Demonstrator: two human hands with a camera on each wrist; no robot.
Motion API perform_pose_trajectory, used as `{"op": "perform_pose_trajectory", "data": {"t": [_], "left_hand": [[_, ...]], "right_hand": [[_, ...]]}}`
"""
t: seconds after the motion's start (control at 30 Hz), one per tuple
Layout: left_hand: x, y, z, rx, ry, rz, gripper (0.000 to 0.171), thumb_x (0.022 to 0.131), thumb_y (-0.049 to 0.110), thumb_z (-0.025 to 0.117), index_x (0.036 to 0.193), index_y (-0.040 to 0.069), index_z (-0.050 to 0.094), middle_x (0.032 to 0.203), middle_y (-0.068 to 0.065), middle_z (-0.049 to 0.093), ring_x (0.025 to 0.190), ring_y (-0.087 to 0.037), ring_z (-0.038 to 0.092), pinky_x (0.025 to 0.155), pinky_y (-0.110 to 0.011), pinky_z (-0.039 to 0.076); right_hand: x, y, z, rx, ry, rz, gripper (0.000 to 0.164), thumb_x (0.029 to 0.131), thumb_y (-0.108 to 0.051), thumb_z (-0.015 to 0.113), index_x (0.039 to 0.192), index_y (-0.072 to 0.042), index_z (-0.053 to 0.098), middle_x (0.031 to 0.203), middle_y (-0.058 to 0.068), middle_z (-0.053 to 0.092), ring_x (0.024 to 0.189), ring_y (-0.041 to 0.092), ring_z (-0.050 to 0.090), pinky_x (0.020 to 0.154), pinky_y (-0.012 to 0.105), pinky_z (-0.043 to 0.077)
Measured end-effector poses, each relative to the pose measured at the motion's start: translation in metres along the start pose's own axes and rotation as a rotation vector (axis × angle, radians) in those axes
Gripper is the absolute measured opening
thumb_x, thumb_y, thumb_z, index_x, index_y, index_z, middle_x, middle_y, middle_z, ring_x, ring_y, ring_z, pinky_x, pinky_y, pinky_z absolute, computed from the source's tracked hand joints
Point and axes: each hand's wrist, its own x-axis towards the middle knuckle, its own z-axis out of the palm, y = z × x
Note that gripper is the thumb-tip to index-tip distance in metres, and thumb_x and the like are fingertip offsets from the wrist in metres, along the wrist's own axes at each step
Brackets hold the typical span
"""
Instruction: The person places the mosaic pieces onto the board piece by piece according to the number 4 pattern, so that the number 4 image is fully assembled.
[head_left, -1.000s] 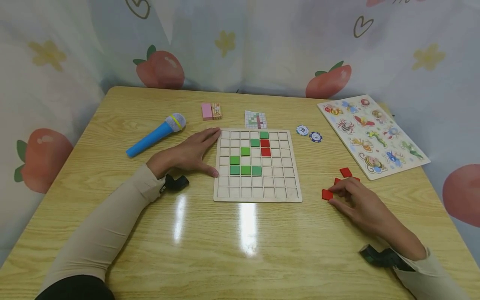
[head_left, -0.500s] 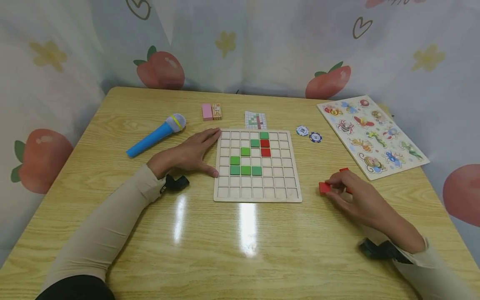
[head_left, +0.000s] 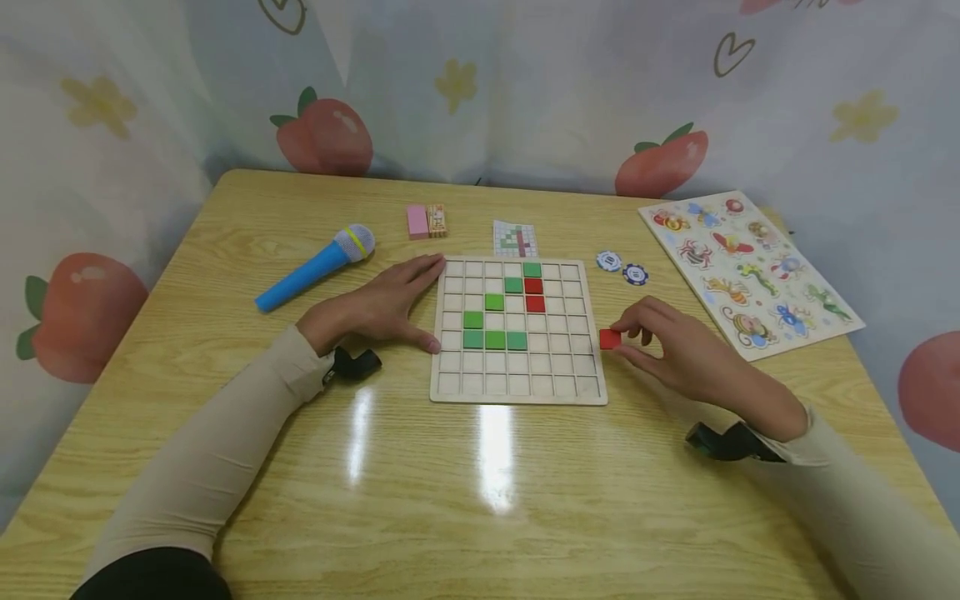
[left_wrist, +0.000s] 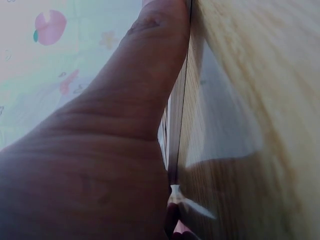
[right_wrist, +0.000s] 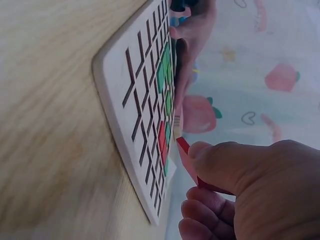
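Note:
A wooden grid board (head_left: 517, 387) lies in the middle of the table, with several green tiles (head_left: 495, 339) and two red tiles (head_left: 534, 295) set in its squares. Along the board's left edge, my left hand (head_left: 378, 308) rests with thumb and fingers spread, touching the frame. Between thumb and fingertips my right hand (head_left: 682, 346) pinches a loose red tile (head_left: 610, 338), right at the board's right edge. From the right wrist view, this tile (right_wrist: 187, 157) is tilted and raised beside the board (right_wrist: 112, 90). The loose red tiles on the table are hidden behind my right hand.
Behind the board lies a small pattern card (head_left: 516, 240), with a pink box (head_left: 417, 222) farther left. Two poker chips (head_left: 622, 267) sit back right, near an insect picture board (head_left: 750, 275). A blue toy microphone (head_left: 315, 268) lies to the left.
Carrying the red tile, my right hand has lifted from the loose tiles and moved left and away from me to the board's right edge. My left hand has stayed in place.

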Motion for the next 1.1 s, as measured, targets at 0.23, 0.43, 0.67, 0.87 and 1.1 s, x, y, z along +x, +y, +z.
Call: {"op": "perform_pose_trajectory", "data": {"t": [0.23,0.43,0.67,0.87,1.1], "left_hand": [[0.000,0.002,-0.001,-0.007,-0.005,-0.003,0.134,0.082,0.070,0.082,0.174,0.019,-0.001,0.183,-0.003,-0.005,0.169,-0.036,0.002,0.136,-0.059,0.012],[-0.001,0.002,-0.001,-0.008,-0.007,-0.006,0.135,0.082,0.070,0.082,0.174,0.019,-0.001,0.182,-0.003,-0.006,0.169,-0.036,0.002,0.136,-0.058,0.012],[-0.001,0.001,-0.001,-0.012,-0.004,-0.005,0.134,0.082,0.071,0.082,0.174,0.020,-0.001,0.183,-0.002,-0.006,0.169,-0.036,0.003,0.136,-0.059,0.012],[-0.001,0.002,0.000,-0.010,-0.002,-0.003,0.134,0.081,0.071,0.082,0.174,0.019,0.000,0.183,-0.003,-0.005,0.169,-0.037,0.003,0.135,-0.060,0.013],[0.000,0.001,0.000,-0.002,-0.002,-0.003,0.134,0.082,0.071,0.082,0.174,0.019,-0.001,0.182,-0.003,-0.005,0.169,-0.036,0.003,0.136,-0.059,0.012]], "right_hand": [[0.035,0.001,0.010,0.034,-0.147,0.050,0.024,0.094,-0.012,0.083,0.115,-0.012,0.072,0.109,0.000,0.068,0.093,0.011,0.061,0.074,0.032,0.056],[0.061,0.000,0.020,0.094,-0.227,0.082,0.019,0.099,-0.019,0.078,0.117,-0.014,0.074,0.112,0.001,0.069,0.097,0.014,0.064,0.080,0.035,0.058],[0.079,0.000,0.035,0.144,-0.281,0.102,0.014,0.100,-0.019,0.078,0.112,-0.013,0.075,0.109,0.002,0.068,0.094,0.015,0.062,0.079,0.033,0.057],[0.085,-0.002,0.043,0.162,-0.284,0.042,0.009,0.100,-0.018,0.077,0.106,-0.013,0.073,0.110,0.003,0.067,0.092,0.016,0.059,0.078,0.032,0.054],[0.085,-0.005,0.049,0.136,-0.234,-0.059,0.010,0.097,-0.011,0.079,0.095,-0.011,0.070,0.108,0.007,0.063,0.094,0.019,0.060,0.077,0.033,0.056]]}}
